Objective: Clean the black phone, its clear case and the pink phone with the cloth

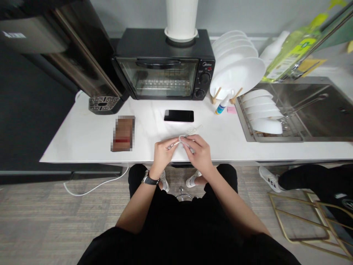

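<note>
Both hands meet over the front of the white counter. My left hand, with a watch on its wrist, is closed on a small silvery item whose kind I cannot make out. My right hand pinches a thin, translucent whitish strip. The strip loops between the fingertips, and its loose end sticks out toward the back right. Fingers hide part of both things. Just beyond the hands lies a phone, its dark screen facing up. A brown blurred rectangular object rests to the left.
A toaster oven stands behind the phone. Near it are a small glue-like bottle, a pink note and racked plates. The sink with bowls is at right, a drink machine at left. Another person's leg shows lower right.
</note>
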A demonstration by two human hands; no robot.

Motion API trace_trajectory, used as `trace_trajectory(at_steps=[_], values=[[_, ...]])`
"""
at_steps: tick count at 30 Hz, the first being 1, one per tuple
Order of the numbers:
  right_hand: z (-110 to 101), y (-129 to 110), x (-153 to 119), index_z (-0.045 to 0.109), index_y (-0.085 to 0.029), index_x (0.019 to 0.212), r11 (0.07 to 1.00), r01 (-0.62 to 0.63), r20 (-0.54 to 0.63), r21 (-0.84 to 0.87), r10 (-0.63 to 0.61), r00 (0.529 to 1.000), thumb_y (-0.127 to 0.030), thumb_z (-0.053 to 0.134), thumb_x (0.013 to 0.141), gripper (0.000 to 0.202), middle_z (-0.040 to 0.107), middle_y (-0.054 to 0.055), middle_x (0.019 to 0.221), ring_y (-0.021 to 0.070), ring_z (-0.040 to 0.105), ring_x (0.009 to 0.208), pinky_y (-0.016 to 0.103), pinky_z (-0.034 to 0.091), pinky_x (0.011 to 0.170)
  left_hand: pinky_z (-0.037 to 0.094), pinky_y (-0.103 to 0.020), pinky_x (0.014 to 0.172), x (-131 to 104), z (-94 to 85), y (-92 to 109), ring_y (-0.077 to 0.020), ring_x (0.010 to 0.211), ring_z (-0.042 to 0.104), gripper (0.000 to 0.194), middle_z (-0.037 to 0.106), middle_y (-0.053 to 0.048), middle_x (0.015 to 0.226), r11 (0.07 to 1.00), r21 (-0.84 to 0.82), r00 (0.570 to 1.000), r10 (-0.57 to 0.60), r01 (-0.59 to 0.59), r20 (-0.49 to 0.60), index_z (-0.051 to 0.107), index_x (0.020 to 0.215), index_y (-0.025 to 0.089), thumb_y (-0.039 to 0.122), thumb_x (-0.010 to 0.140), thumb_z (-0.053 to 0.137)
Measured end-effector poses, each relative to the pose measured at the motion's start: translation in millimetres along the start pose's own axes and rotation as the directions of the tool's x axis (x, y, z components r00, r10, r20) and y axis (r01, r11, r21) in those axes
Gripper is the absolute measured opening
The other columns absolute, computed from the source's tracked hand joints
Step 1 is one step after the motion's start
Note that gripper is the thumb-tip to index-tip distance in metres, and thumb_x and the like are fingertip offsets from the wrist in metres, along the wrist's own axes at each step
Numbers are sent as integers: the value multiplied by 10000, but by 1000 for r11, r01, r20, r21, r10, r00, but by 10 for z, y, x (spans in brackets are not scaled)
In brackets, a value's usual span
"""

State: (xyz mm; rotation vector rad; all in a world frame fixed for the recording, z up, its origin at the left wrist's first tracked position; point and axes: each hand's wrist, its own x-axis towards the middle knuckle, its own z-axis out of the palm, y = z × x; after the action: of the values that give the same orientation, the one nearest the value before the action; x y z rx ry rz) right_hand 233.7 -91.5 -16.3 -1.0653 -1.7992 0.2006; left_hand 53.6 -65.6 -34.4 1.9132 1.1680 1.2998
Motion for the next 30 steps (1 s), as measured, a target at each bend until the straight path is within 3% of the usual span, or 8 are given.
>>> trace_trajectory(at_steps=[3, 6, 9, 14, 19, 23, 27, 30], values=[[132, -193, -80, 747, -285, 1328, 999, 41, 62, 36, -43, 997, -168, 593, 1049, 339, 745, 84, 1081, 224, 715, 998, 393, 655, 856, 666, -293, 918, 5, -25, 11, -205, 1010, 831, 342, 846, 7, 1125, 1000, -15, 999, 6, -5, 37, 857, 1146, 250, 54, 941, 666], [154, -226, -93, 754, -266, 1317, 998, 40, 51, 49, -42, 998, -166, 593, 1051, 326, 743, 90, 1078, 223, 710, 1004, 392, 653, 861, 661, -295, 932, 5, -34, 6, -206, 1028, 827, 375, 841, 8, 1149, 1000, -15, 999, -3, 3, 44, 853, 1159, 255, 32, 924, 664], [53, -85, -45, 764, -292, 1309, 999, 11, 33, 32, -12, 999, -177, 598, 1052, 327, 747, 81, 1077, 217, 718, 997, 389, 649, 855, 671, -304, 913, 0, -18, -6, -216, 986, 834, 280, 848, -6, 1112, 1000, 3, 1000, -7, 7, 21, 859, 1138, 246, 108, 939, 719], [-256, 326, 89, 801, -274, 1230, 978, -188, -128, -90, 176, 976, -251, 588, 1053, 278, 745, 97, 1062, 236, 729, 982, 425, 651, 850, 679, -351, 962, -8, 6, 4, -231, 1060, 824, 211, 836, -17, 1160, 999, -23, 999, -33, 33, 9, 848, 1162, 261, 245, 994, 722], [-368, 480, 147, 800, -252, 1217, 972, -197, -138, -125, 180, 974, -258, 576, 1054, 277, 741, 107, 1055, 242, 727, 991, 427, 645, 857, 689, -366, 952, -8, 13, -1, -233, 1052, 826, 206, 836, -16, 1151, 999, -14, 999, -34, 34, 7, 847, 1157, 265, 267, 996, 719], [-197, 282, 93, 788, -261, 1238, 982, -141, -116, -123, 127, 985, -239, 569, 1058, 285, 742, 100, 1055, 238, 727, 989, 422, 650, 872, 680, -368, 961, -2, 23, -21, -242, 1057, 826, 211, 835, -24, 1153, 999, -15, 999, -36, 36, 4, 851, 1152, 251, 265, 991, 715], [60, -59, -12, 772, -255, 1267, 999, 14, 8, -47, -14, 1000, -197, 572, 1057, 296, 746, 96, 1063, 231, 719, 991, 402, 652, 864, 676, -335, 902, 12, 3, -15, -227, 956, 836, 228, 849, -25, 1092, 999, -7, 999, -49, 49, 6, 864, 1110, 217, 196, 962, 692], [162, -199, -62, 768, -222, 1271, 998, 57, 79, 6, -57, 995, -190, 570, 1061, 291, 746, 114, 1081, 238, 709, 1019, 403, 648, 881, 661, -313, 907, 19, -18, -13, -218, 984, 828, 282, 850, -22, 1105, 999, -10, 998, -47, 48, 43, 864, 1108, 207, 142, 945, 644]])
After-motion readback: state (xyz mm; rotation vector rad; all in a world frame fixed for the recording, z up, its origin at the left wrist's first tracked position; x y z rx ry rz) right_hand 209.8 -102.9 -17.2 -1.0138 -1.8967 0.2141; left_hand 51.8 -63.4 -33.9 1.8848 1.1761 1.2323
